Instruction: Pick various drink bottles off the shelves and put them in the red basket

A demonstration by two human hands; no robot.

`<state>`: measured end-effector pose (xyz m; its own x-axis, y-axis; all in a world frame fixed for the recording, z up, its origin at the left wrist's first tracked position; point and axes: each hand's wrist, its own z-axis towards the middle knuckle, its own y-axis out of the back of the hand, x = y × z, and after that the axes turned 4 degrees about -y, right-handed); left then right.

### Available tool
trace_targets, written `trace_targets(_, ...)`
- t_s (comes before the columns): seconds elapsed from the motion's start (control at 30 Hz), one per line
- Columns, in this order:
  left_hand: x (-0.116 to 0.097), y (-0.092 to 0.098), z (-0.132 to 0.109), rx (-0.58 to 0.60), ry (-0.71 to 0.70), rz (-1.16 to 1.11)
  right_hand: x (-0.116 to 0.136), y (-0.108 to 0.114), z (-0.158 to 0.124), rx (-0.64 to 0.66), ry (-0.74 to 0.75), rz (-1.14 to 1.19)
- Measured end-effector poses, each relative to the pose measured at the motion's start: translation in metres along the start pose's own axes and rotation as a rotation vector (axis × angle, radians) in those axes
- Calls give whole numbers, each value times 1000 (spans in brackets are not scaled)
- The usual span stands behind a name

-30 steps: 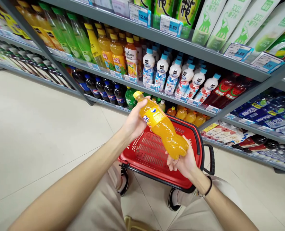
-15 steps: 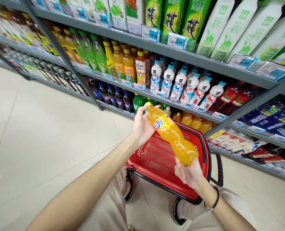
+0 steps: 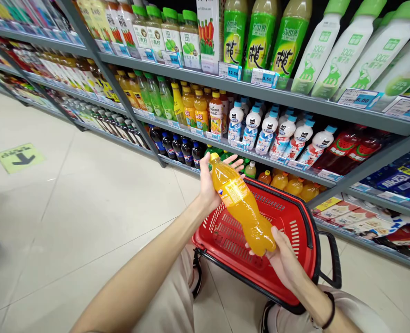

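Observation:
A bottle of orange soda (image 3: 251, 222) with a yellow cap lies slanted across both my hands, cap up toward the shelves. My left hand (image 3: 208, 189) supports its neck end, with the thumb beside the cap and the fingers spread behind it. Around the base of the bottle, my right hand (image 3: 284, 255) has its thumb on the near side and fingertips underneath. The side of the label with small print faces me. Directly below the bottle is a red shopping basket (image 3: 284, 213) with slotted walls and a black rim.
Drink shelves (image 3: 191, 74) run across the front, stocked with several kinds of bottles. Orange bottles (image 3: 293, 186) stand on the bottom shelf just behind the basket. The basket's black handle (image 3: 335, 263) sticks out right. A green arrow sign (image 3: 20, 158) marks the tiled floor at left.
The bottle has been turned about its length, so the big brand lettering has rolled out of sight. My right hand has shifted its hold at the base. The view has swung left.

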<state>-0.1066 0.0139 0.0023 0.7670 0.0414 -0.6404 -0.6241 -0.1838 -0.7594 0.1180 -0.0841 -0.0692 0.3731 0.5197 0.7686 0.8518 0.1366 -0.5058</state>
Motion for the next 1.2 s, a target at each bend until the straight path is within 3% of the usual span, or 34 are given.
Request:
trace_targets(0.43,-7,1,-3,-10,-37,10,-10,21,22,-85,482,-436)
trace_targets(0.63,-5,2,-4,-17,-54,26,-15,17,20,-196,600,-554)
trace_targets(0.77,-4,6,2,54,-76,85,-10,20,22,-213,682,-709)
trace_targets(0.83,-6,10,6,131,-91,206,-5,27,23,-232,722,-845)
trace_targets(0.97,-16,20,4,339,-15,745,7,49,28,-284,847,-1150)
trace_targets(1.03,-18,24,0,332,69,889,9,64,35,-258,890,-1254)
trace_targets(1.2,5,22,0,214,234,961,3,92,52,-236,734,-1563)
